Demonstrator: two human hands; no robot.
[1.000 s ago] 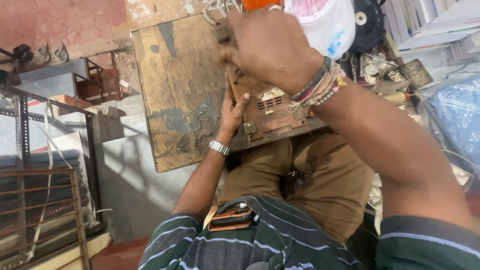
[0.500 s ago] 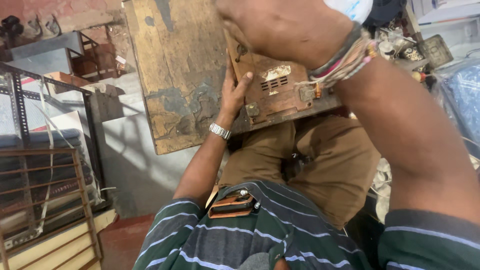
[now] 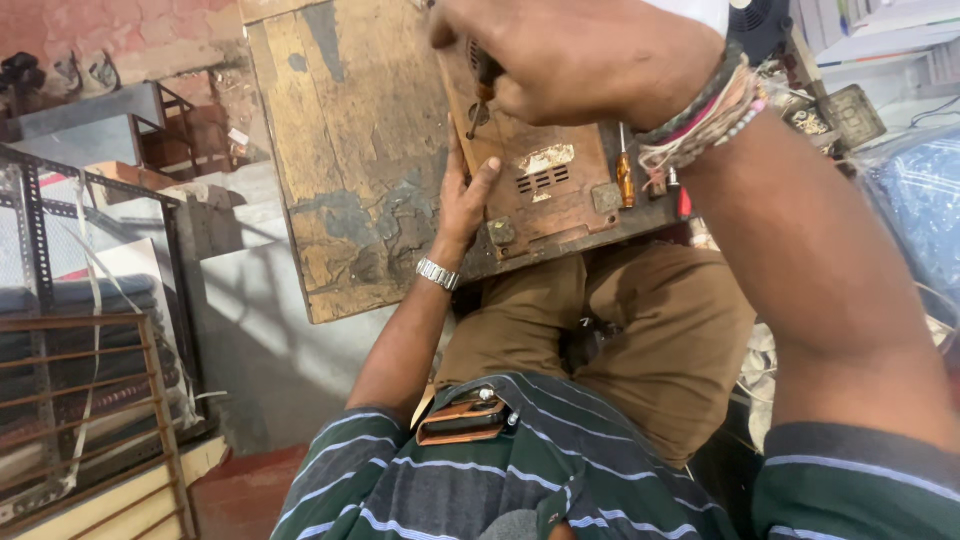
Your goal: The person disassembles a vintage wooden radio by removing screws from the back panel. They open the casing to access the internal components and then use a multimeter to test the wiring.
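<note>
**Driving a screw on the brown casing**

My right hand is closed around a screwdriver, whose dark handle is mostly buried in my fist, and its thin shaft points down at the upper left corner of a flat brown casing. My left hand lies against the left edge of that casing with the fingers loosely curled and the thumb raised; it steadies the piece and does not clasp it. As I judge it, I am working a fastener at that corner. The tip looks to be at or just above the surface, though I cannot tell whether it sits in a screw head. The next move calls for keeping the shaft square to the casing, pressing straight down, and bracing harder with my left hand so the casing does not slide.

The casing lies on the worn wooden counter, near its front edge, above my lap. It is rusty brown and scuffed, with a small patch of vent slots near the middle, a pale torn label above them, and a round knob near the lower left. A second screwdriver with an orange handle lies on its right side.
</note>
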